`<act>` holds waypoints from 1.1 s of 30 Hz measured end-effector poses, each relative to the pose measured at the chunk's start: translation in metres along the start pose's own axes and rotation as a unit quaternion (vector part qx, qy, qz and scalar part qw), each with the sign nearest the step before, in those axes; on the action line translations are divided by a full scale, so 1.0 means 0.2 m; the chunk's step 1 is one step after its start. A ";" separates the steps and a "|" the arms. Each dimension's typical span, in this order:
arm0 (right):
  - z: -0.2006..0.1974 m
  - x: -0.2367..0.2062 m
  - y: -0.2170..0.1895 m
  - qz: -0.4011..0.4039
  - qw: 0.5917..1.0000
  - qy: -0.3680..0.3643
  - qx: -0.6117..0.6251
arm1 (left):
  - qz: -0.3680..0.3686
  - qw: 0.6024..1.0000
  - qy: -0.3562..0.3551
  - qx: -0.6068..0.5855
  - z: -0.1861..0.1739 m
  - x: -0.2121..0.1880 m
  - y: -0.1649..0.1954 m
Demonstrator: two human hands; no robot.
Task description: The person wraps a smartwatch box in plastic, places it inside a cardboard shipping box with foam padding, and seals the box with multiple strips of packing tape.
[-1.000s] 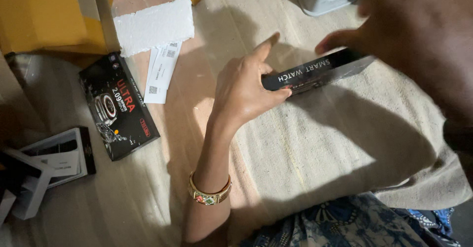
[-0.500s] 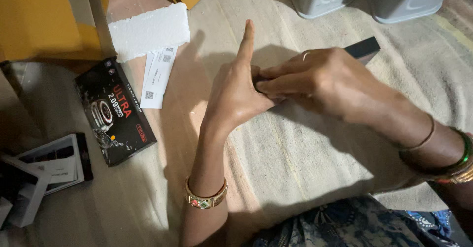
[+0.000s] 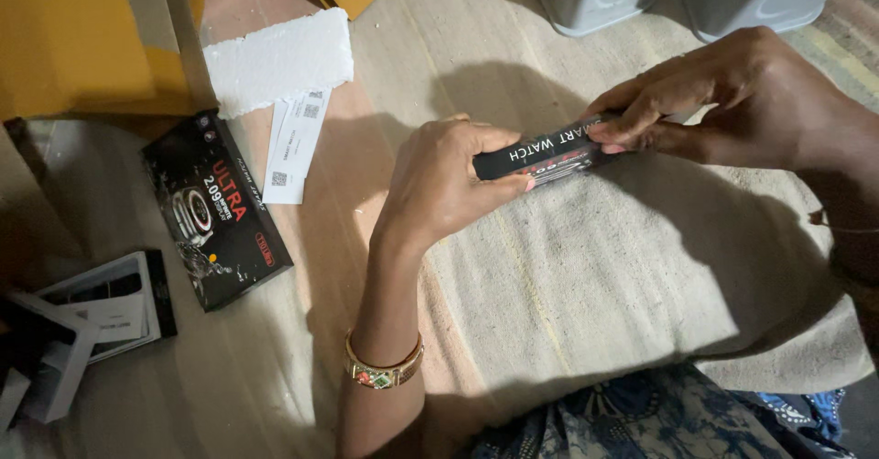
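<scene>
Box: slim black cardboard box (image 3: 542, 154), long, glossy, held edge-up above the woven beige mat (image 3: 641, 267).
Left hand (image 3: 439, 184): gripping its near end.
Right hand (image 3: 723, 102): pinching its far end.
Surroundings: flat black carton (image 3: 215, 207), white foam slab (image 3: 279, 61), paper slips (image 3: 295, 143) lying well left.

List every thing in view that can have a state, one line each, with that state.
Long narrow black cardboard box: held edge-up above the mat, gripped at both ends.
Left hand: closed around the box's left end.
Right hand: fingers pinching the box's right end.
Flat black printed box: closed, lying face up on the mat.
White foam slab: lying flat, rough-edged.
White paper slips: flat, overlapping.
Small white-and-black box: open.
</scene>
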State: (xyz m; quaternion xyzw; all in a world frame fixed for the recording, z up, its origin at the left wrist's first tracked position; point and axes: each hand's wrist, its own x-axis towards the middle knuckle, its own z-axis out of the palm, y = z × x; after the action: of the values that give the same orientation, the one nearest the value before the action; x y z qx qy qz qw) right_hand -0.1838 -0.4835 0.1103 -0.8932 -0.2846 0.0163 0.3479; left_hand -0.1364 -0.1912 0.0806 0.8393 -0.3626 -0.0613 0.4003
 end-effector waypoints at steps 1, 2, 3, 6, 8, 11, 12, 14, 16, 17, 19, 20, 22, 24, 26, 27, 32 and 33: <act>0.00 0.00 -0.01 0.001 1.000 0.002 0.004 | 0.021 1.000 0.010 0.005 0.00 0.00 0.00; 0.00 0.01 -0.02 -0.001 1.000 0.003 -0.001 | 0.024 1.000 0.011 0.003 -0.01 0.00 -0.01; 0.00 0.03 -0.02 -0.004 1.000 0.003 -0.007 | 0.026 1.000 0.013 0.002 -0.01 -0.01 -0.01; 0.02 0.07 -0.04 0.044 0.998 0.017 -0.032 | -0.009 0.998 0.008 -0.059 -0.02 -0.01 -0.05; 0.04 0.10 -0.04 0.059 0.997 0.043 -0.011 | -0.034 0.989 0.028 -0.141 -0.03 0.00 -0.10; 0.08 0.21 0.01 0.033 0.995 0.078 0.055 | -0.072 0.963 0.111 -0.237 -0.07 0.01 -0.22; 0.10 0.25 0.03 0.037 0.994 0.080 0.067 | -0.099 0.958 0.136 -0.231 -0.08 0.00 -0.26; 0.16 0.35 0.06 0.066 0.995 0.071 0.011 | -0.149 0.944 0.170 -0.239 -0.09 0.00 -0.36; 0.24 0.46 0.08 0.112 0.985 0.049 -0.123 | -0.192 0.924 0.192 -0.269 -0.08 0.01 -0.47; 0.29 0.51 0.08 0.076 0.969 0.061 -0.225 | -0.196 0.912 0.187 -0.306 -0.07 0.03 -0.53; 0.45 0.58 0.06 0.000 0.905 0.080 -0.417 | -0.208 0.883 0.177 -0.381 -0.05 0.05 -0.65; 0.53 0.62 0.04 0.014 0.926 0.065 -0.372 | -0.225 0.873 0.188 -0.390 -0.05 0.05 -0.70; 0.69 0.69 -0.01 0.041 0.958 0.036 -0.282 | -0.257 0.850 0.212 -0.407 -0.03 0.07 -0.79; 0.80 0.76 -0.05 0.063 0.950 -0.019 -0.305 | -0.248 0.880 0.200 -0.353 -0.02 0.07 -0.85; 0.84 0.79 -0.09 0.080 0.937 -0.071 -0.333 | -0.226 0.892 0.198 -0.337 0.00 0.07 -0.87; 0.84 0.80 -0.11 0.088 0.929 -0.095 -0.347 | -0.211 0.891 0.202 -0.348 0.00 0.08 -0.87; 0.75 0.76 -0.10 0.075 0.938 -0.094 -0.326 | -0.226 0.916 0.198 -0.265 -0.02 0.07 -0.80; 0.73 0.74 -0.08 0.087 0.934 -0.106 -0.331 | -0.230 0.920 0.208 -0.241 -0.02 0.07 -0.79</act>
State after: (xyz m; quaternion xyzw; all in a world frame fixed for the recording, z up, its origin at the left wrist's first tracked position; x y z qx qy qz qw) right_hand -0.1014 -0.3086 0.0354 -0.9719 -0.2307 0.0462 -0.0020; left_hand -0.0373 -0.1318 -0.0268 0.7719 -0.0423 -0.0617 0.6313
